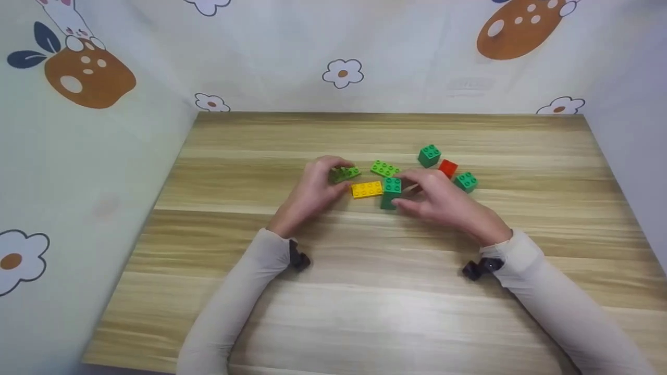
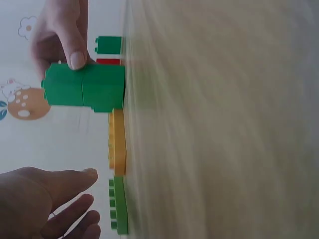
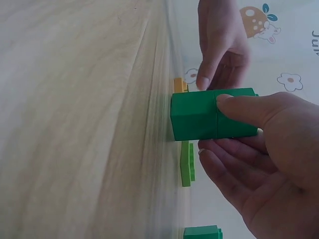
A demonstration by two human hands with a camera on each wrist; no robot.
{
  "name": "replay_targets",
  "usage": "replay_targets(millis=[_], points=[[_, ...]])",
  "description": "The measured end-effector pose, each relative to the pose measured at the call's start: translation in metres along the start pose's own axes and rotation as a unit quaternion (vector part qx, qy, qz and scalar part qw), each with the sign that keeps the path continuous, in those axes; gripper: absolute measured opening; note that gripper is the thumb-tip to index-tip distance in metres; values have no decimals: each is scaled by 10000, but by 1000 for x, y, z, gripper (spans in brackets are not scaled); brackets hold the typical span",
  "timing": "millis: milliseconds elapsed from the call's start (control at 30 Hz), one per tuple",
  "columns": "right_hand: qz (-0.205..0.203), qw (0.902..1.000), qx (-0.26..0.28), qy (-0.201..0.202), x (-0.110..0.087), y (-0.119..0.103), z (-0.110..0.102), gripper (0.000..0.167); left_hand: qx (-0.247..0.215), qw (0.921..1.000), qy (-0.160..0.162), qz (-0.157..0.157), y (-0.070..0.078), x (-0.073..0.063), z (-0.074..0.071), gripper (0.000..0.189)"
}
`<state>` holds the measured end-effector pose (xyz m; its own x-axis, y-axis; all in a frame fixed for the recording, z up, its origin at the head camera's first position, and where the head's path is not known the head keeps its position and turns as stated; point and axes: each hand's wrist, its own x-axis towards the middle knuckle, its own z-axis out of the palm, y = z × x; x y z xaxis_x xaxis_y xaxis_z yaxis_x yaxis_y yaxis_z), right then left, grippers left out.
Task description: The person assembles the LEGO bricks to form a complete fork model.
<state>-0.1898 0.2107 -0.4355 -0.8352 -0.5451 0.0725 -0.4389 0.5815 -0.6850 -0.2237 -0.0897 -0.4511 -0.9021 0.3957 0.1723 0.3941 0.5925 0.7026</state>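
Observation:
Two dark green toy building bricks [image 1: 391, 194] are stacked one on the other, upright on the table. My right hand [image 1: 443, 200] grips this stack from the right, its thumb across the seam in the right wrist view and its fingers on the other side. Beside the stack, to its left, lies a flat yellow brick [image 1: 367, 190]. My left hand [image 1: 320, 183] hovers with relaxed, parted fingers around the left light green brick [image 1: 347, 174], partly covering it in the head view. The left wrist view shows that thumb and fingers apart from the bricks.
Behind the yellow brick lies another flat light green brick [image 1: 385, 168]. A green brick [image 1: 429, 155], a red brick [image 1: 448, 168] and another green brick [image 1: 466, 182] sit behind the right hand. The wooden table [image 1: 338, 317] meets a patterned wall covering [image 1: 271, 62] at the back.

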Motion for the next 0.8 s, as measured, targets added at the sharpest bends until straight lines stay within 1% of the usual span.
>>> replay_targets(millis=[200, 367, 500, 633, 733, 800], points=[[11, 10000, -82, -9, 1, 0, -1, 43, -65, 9995, 49, -321, -12, 0, -8, 40], [6, 9999, -129, -46, 1, 2, 0, 36, -36, 9989, -59, -453, -17, 0, -10, 39], [53, 10000, -23, 11, 1, 2, -2, 34, -66, 9985, -115, -524, -19, 1, -10, 37], [-35, 9999, 78, 136, 4, 1, -7, 39, -70, 9986, -119, -520, -19, 0, -10, 36], [-65, 9996, 49, 286, 7, 2, -10, 45, -39, 9987, -124, -490, -19, 0, -10, 36], [-70, 9992, 112, 378, 9, 3, -13, 45, -14, 9987, -128, -489, -20, 0, -10, 36]])
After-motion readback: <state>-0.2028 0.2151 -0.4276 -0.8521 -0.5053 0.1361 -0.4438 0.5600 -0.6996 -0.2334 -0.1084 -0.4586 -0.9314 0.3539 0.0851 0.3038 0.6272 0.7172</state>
